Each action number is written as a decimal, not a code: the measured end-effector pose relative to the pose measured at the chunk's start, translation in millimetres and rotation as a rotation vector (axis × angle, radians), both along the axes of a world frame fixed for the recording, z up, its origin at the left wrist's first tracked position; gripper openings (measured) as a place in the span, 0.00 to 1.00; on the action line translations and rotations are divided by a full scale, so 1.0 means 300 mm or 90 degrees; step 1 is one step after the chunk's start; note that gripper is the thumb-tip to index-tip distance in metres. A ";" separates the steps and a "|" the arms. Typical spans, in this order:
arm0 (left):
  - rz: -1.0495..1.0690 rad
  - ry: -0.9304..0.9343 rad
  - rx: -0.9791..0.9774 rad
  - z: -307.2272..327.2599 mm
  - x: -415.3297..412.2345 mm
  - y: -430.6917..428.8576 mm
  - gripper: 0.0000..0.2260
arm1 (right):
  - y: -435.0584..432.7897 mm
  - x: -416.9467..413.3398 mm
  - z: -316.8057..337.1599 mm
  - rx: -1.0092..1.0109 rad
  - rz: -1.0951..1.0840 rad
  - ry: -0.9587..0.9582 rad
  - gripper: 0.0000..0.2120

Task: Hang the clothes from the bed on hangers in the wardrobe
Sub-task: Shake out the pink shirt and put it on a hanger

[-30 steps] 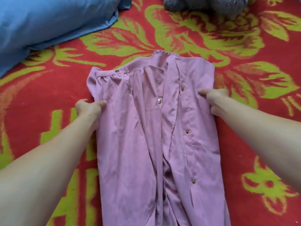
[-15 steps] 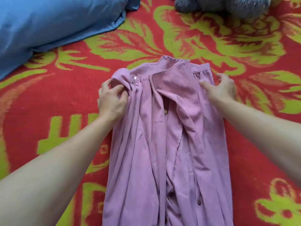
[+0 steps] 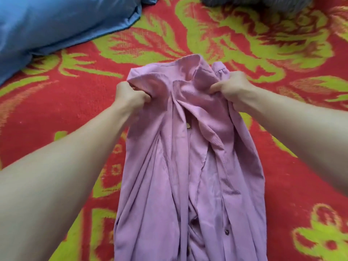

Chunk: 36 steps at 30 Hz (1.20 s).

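A pink button-front shirt lies lengthwise on the red and green bedspread, its collar end raised and bunched. My left hand grips the shirt's left shoulder with curled fingers. My right hand grips the right shoulder near the collar, fabric gathered in the fist. The shirt's front hangs open, with small buttons showing along the placket. Its lower part runs out of the bottom of the frame. No hanger or wardrobe is in view.
A blue pillow lies at the top left of the bed. A grey furry object sits at the top edge, right of centre. The patterned bedspread stretches on both sides of the shirt.
Both hands moved up from the shirt's sides to its shoulders and closed on the fabric. The collar end has lifted and bunched; the shirt now looks narrower.
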<state>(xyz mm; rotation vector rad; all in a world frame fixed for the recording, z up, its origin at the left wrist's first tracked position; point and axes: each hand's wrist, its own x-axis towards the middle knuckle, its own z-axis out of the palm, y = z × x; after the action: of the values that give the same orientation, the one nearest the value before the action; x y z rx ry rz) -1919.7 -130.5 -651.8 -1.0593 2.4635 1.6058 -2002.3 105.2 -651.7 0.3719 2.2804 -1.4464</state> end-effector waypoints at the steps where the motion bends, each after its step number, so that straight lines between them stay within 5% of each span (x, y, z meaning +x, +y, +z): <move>1: -0.013 0.029 0.005 0.038 0.029 0.007 0.08 | 0.007 0.024 0.047 -0.038 0.029 0.054 0.14; 3: -0.045 0.101 -0.006 0.121 0.113 0.022 0.05 | 0.036 0.107 0.145 -0.076 0.108 0.176 0.14; 7: -0.158 0.153 -0.236 0.213 0.394 0.050 0.16 | 0.183 0.327 0.235 0.107 0.378 0.464 0.10; 10: -0.316 0.160 -0.379 0.165 0.650 0.056 0.10 | 0.325 0.540 0.194 0.225 0.569 0.569 0.06; 14: -0.623 0.074 -0.558 0.022 0.973 0.102 0.12 | 0.494 0.827 0.029 0.378 0.786 0.516 0.10; 17: -0.696 -0.063 -0.592 -0.023 1.090 0.127 0.28 | 0.548 0.950 -0.035 0.441 0.867 0.381 0.15; 20: -0.645 -0.032 -0.535 0.038 1.039 0.130 0.21 | 0.514 0.917 0.034 0.370 0.854 0.295 0.11; 24: -0.423 0.067 -0.522 0.131 0.801 0.099 0.14 | 0.408 0.698 0.166 0.289 0.571 0.364 0.11; 26: -0.440 -0.001 -0.538 0.130 0.684 0.090 0.25 | 0.372 0.573 0.157 0.380 0.543 0.358 0.23; 28: -0.526 -0.165 -0.490 0.109 0.592 0.090 0.42 | 0.341 0.488 0.126 0.468 0.617 0.184 0.43; 30: -0.553 -0.311 -0.446 0.088 0.545 0.101 0.47 | 0.320 0.458 0.090 0.500 0.659 0.068 0.49; 34: -0.475 -0.252 -0.506 0.113 0.610 0.156 0.11 | 0.298 0.537 0.079 0.461 0.609 0.138 0.17; 36: -0.466 -0.165 -0.560 0.153 0.687 0.168 0.06 | 0.335 0.617 0.109 0.434 0.530 0.236 0.12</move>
<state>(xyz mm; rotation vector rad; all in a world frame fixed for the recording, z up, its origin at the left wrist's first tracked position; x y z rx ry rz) -1713.5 -80.1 -605.9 -0.2206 2.8485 0.1631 -1817.2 205.8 -619.0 -0.6585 2.6563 -0.3237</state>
